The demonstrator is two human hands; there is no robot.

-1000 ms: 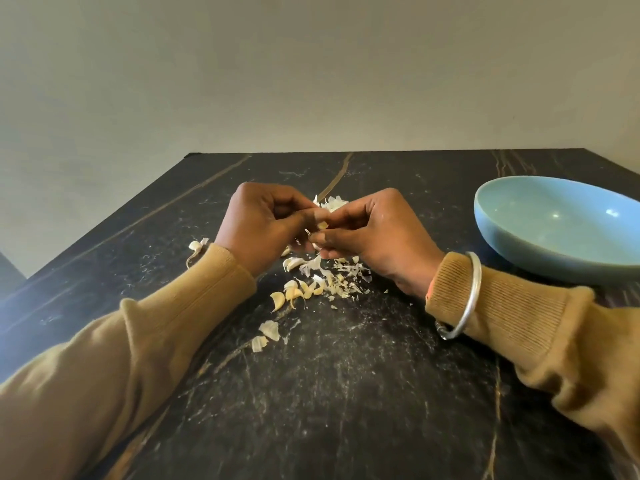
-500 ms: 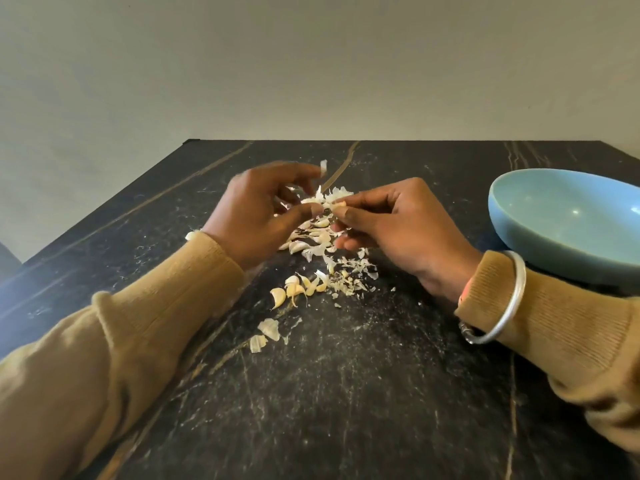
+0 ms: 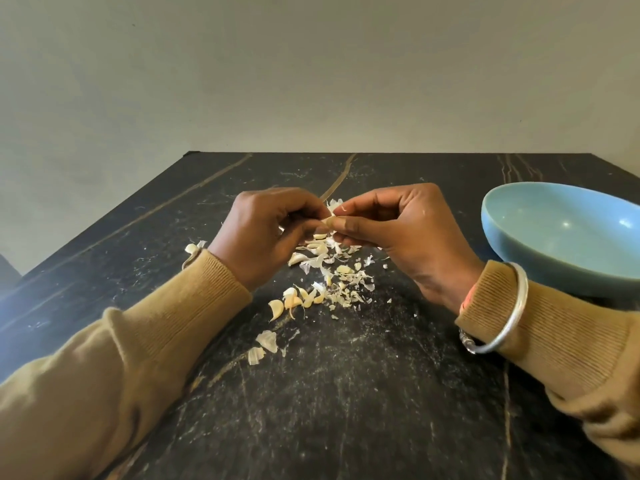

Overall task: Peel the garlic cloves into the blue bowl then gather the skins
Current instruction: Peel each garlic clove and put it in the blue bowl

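Hands: my view shows the left hand (image 3: 263, 233) and right hand (image 3: 405, 230) brought together above the table (image 3: 346, 393), fingertips meeting mid-scene.
Grip: both pinch one garlic clove (image 3: 328, 221) between thumbs and forefingers; a flake of loose skin (image 3: 334, 205) sticks up just behind the pinch.
Clove axis: it seems to run left to right between the two pinches, but fingers cover most of it, so I cannot be sure.
Step, as I judge it: mid-peel, the skin only partly off.
Key relation: the blue bowl (image 3: 512, 251) lies to the right of the hands, apart from them, just beyond the right wrist. The right hand is the nearer one, so I'd expect it to carry the clove across.
Bowl contents: I see no cloves in the part of its inside that shows; its right side runs out of the picture.
Pile (image 3: 325, 278): cloves and torn skins lie mixed on the table under and nearer than the hands, a few bits trailing near-left.
Stray clove (image 3: 191, 248): beside the left cuff, apart from the pile.
Progress, my guess: early; skins ungathered.
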